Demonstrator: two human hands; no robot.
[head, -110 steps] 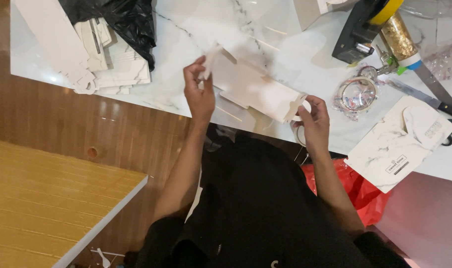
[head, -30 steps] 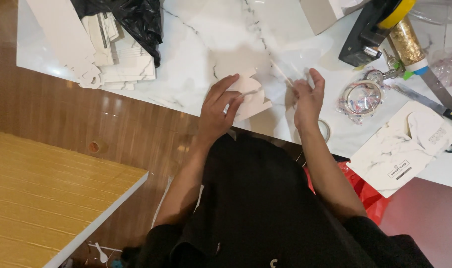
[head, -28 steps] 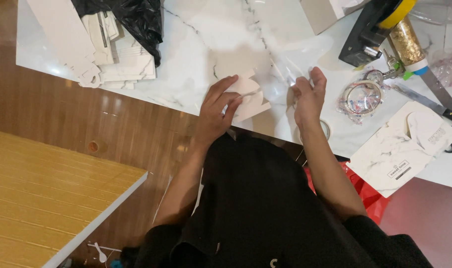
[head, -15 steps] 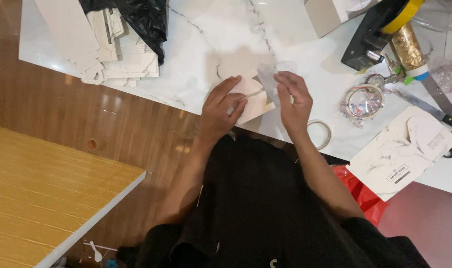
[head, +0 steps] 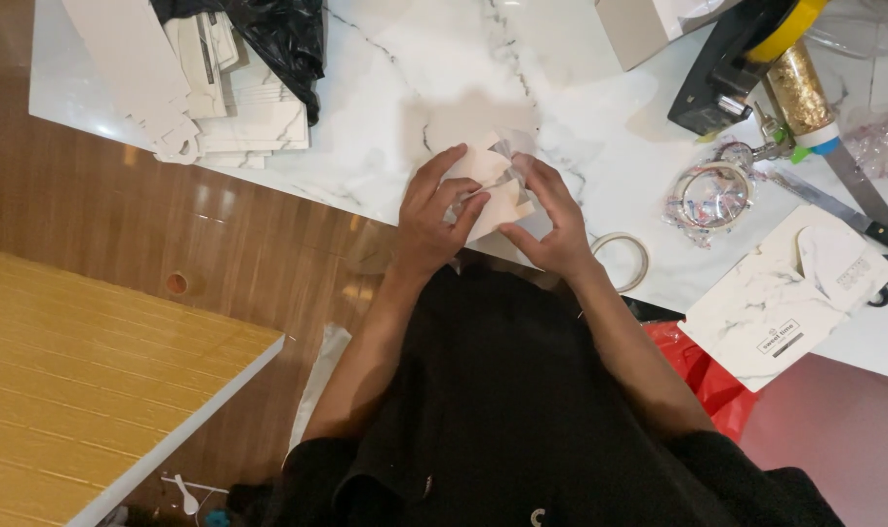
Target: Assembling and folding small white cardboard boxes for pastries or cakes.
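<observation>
At the white marble table edge (head: 366, 185), my left hand (head: 434, 220) and right hand (head: 551, 220) grip the half-folded cream card box (head: 488, 185), flaps unclosed.

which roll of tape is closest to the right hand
The thin pale tape ring lying flat at the table edge, just beside the right hand. The clear roll lies farther right, and the yellow roll sits up in the black dispenser.
</observation>
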